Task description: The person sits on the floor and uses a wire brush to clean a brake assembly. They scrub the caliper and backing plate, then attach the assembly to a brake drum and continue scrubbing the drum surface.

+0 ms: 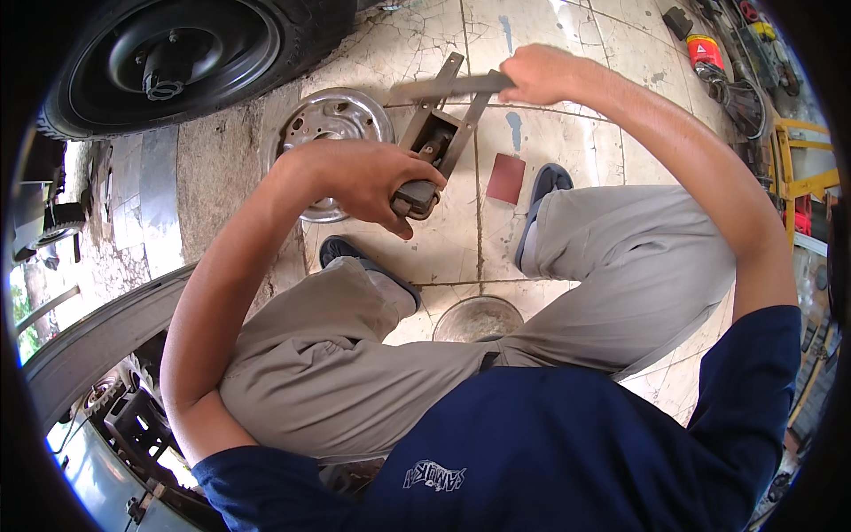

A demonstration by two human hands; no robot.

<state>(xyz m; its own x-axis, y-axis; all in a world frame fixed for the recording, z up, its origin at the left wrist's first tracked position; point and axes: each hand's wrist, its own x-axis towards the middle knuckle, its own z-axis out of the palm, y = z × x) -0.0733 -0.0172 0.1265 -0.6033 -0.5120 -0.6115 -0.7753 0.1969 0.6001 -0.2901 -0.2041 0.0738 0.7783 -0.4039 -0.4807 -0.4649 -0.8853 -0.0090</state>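
Note:
My left hand (377,182) is closed round the blocky near end of a forked metal bracket (464,140). The bracket's two arms spread away from me and have holes at their tips. Closed on one end of a long flat file (454,86) is my right hand (542,76). The file lies across the bracket's arms, its far left end smeared by motion. Under my left hand and forearm, a silvery wheel rim (379,115) rests on the floor, partly hidden. A reddish-brown sheet, like sandpaper (506,178), lies to the right of the bracket.
A large black tyre on its wheel (257,84) fills the upper left. Between my legs sits a round metal dish (479,317). Along the right stand a red can (706,55), assorted parts and a yellow metal frame (808,183). The floor is cracked cream tile.

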